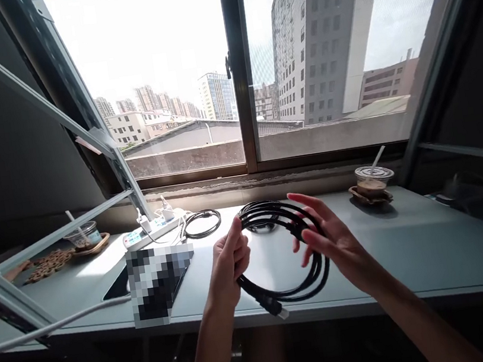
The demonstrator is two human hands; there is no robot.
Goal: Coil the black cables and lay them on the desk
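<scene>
A black network cable is looped into a round coil above the desk's front half. My left hand is closed around the coil's left side, thumb on top. One cable end, with a clear plug, hangs below the coil near the desk's front edge. At the coil's right side is my right hand, its fingers spread around the strands; whether any fingertip touches them is hard to tell. Another black connector shows by those fingers. Behind the held loops, a second dark coil lies on the desk, partly covered.
On the desk are a small cable coil, a white power strip and a dark, partly blurred flat object. Lidded drink cups stand at right and left. Metal frame bars cross the left side.
</scene>
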